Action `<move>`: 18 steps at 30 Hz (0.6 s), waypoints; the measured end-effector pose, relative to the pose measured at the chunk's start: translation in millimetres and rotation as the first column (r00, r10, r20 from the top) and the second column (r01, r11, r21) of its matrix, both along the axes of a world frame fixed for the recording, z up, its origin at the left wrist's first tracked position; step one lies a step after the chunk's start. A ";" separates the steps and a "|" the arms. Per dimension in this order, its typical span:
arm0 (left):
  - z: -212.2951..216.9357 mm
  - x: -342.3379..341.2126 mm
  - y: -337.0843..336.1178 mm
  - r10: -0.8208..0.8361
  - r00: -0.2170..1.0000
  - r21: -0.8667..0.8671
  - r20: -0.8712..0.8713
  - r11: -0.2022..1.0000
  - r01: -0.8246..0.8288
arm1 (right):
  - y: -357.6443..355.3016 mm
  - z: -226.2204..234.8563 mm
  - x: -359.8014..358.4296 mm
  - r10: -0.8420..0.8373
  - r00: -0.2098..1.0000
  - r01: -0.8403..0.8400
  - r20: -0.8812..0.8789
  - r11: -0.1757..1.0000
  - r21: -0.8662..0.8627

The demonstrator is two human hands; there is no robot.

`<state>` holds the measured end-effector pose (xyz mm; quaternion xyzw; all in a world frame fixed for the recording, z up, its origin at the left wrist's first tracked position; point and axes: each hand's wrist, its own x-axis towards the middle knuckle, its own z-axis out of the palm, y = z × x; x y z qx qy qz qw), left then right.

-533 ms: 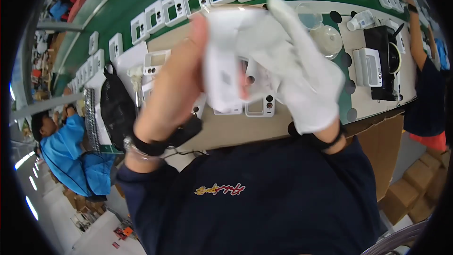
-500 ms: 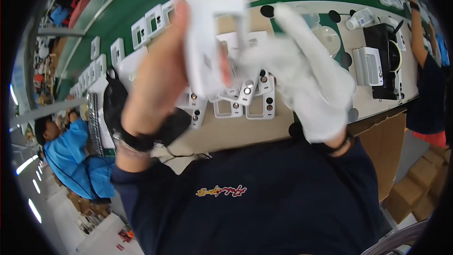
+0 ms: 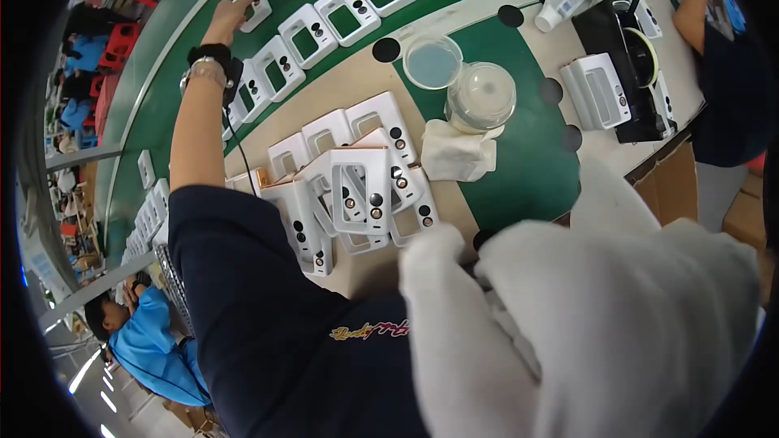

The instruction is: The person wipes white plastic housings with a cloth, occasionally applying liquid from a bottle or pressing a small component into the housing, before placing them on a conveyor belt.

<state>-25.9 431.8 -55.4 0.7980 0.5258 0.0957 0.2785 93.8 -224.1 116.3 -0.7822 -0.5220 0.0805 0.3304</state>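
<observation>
At the upper left, my bare left hand (image 3: 227,20) reaches far out over the green surface. Its fingers are closed on the edge of a small white plastic housing (image 3: 258,10) with an open window frame. A black wrist strap with a dark cord circles that wrist. My right hand (image 3: 584,320), in a white fabric glove, looms large at the lower right, close to the camera. Its fingers are apart, with nothing visible in them. Between the arms lies a stacked heap of white frame-like housings (image 3: 359,186), each with dark round spots along one side.
Along the green surface (image 3: 187,97) runs a row of white housings (image 3: 350,13). Right of the heap are a round clear tub (image 3: 480,97), a bluish round lid (image 3: 432,61) and a folded cloth (image 3: 458,152). Farther right stand a black holder (image 3: 604,32), a white bottle (image 3: 562,4) and a co-worker's arm (image 3: 692,20).
My left hand has carried a white housing from above the heap to the far upper left. The gloved right hand has come down and nearer the camera. The whole view has shifted.
</observation>
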 end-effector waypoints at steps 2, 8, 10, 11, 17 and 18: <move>-9.0 3.0 -32.7 -0.107 0.994 0.153 -0.011 0.982 0.107 | 24.4 15.1 -18.0 -0.058 0.998 0.059 0.020 0.996 -0.061; 4.4 -56.5 -102.9 -0.289 0.841 0.163 -0.458 0.902 0.399 | 114.8 48.3 -66.6 -0.028 0.993 0.042 0.118 0.992 -0.120; 0.3 -52.3 -127.1 -0.264 0.758 0.112 -0.596 0.908 0.404 | 146.1 57.6 -75.1 -0.020 0.987 0.041 0.156 0.991 -0.129; -4.4 -47.5 -135.3 -0.244 0.789 0.167 -0.564 0.902 0.398 | 146.3 56.9 -79.9 -0.006 0.987 0.027 0.163 0.992 -0.126; -15.2 -68.8 -129.3 -0.261 0.930 0.421 -0.258 0.836 0.352 | 108.6 15.6 -71.7 0.411 0.909 -0.378 0.067 0.882 -0.281; 9.9 -62.8 -149.4 -0.367 0.929 0.338 0.041 0.880 0.333 | 115.9 12.6 -54.2 0.605 0.796 -0.601 -0.037 0.781 -0.170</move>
